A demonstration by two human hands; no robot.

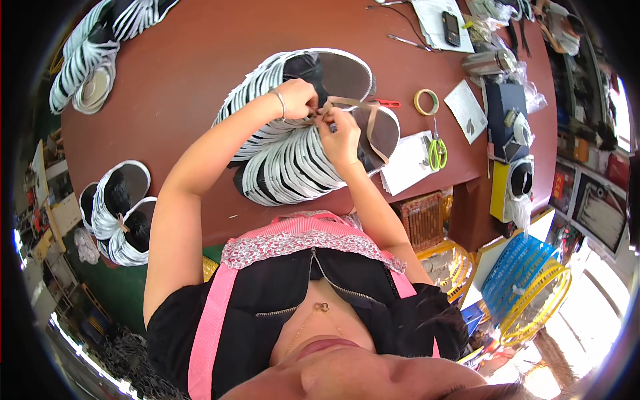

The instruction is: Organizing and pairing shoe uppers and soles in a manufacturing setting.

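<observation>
Two long stacks of nested black-and-white pieces, which look like shoe parts, lie side by side before me: a far stack (337, 67) and a near stack (287, 170). A beige strip (373, 137) crosses their right ends, part of it hanging in a loose loop. My left hand (298, 99) is closed in a pinch over the place where the stacks meet. Close beside it, my right hand (341, 137) pinches the strip, fingertips almost touching the left ones. The strip's part between the fingers is mostly hidden.
Right of the stacks lie green-handled scissors (437, 154), a tape roll (426, 102), a red-handled tool (388, 103) and paper sheets (407, 163). A dark blue box (500, 123) stands farther right. A smaller tied bundle (127, 190) sits at the table's left edge, more stacks (87, 57) far left.
</observation>
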